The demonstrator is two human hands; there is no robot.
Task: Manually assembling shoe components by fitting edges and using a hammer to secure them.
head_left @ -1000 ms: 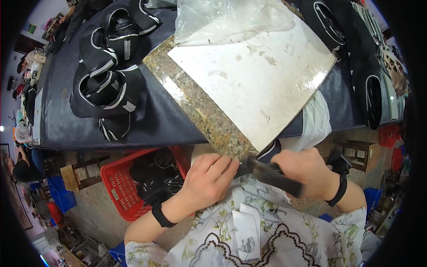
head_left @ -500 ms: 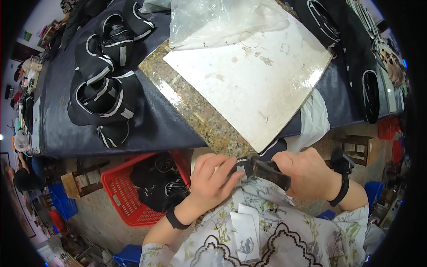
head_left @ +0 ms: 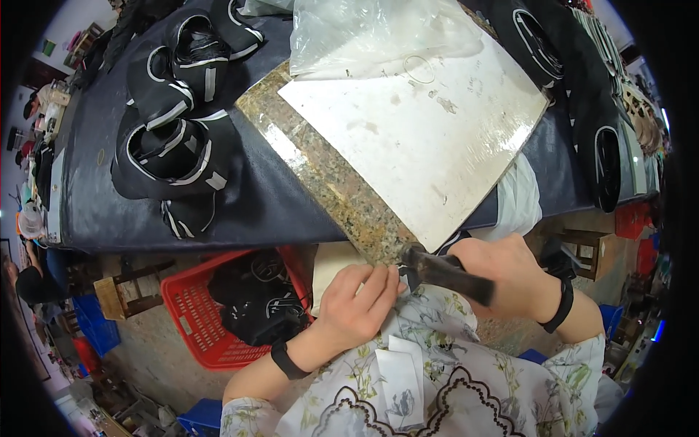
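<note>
My right hand [head_left: 506, 277] is wrapped round a hammer, mostly hiding its handle. The dark hammer head [head_left: 459, 279] hangs over the near corner of a speckled stone slab [head_left: 331, 178]. Beside that corner my left hand [head_left: 360, 300] is closed, thumb and fingertips pinched on a small dark piece with a pale edge [head_left: 408, 277]. The hammer head partly covers this piece, and I cannot make out its kind. On top of the slab lies a white board [head_left: 408, 138].
Black shoe uppers with white edging [head_left: 171, 149] are heaped at the left of the dark table [head_left: 262, 226]; more black uppers [head_left: 606, 164] lie at right. Clear plastic sheeting [head_left: 357, 36] covers the board's far part. Below left stands a red basket [head_left: 196, 313] with black pieces.
The hammer head has swung, its near end shifting right and slightly down. My left fingers have drawn closer together at the slab's corner. The whole view has shifted slightly.
</note>
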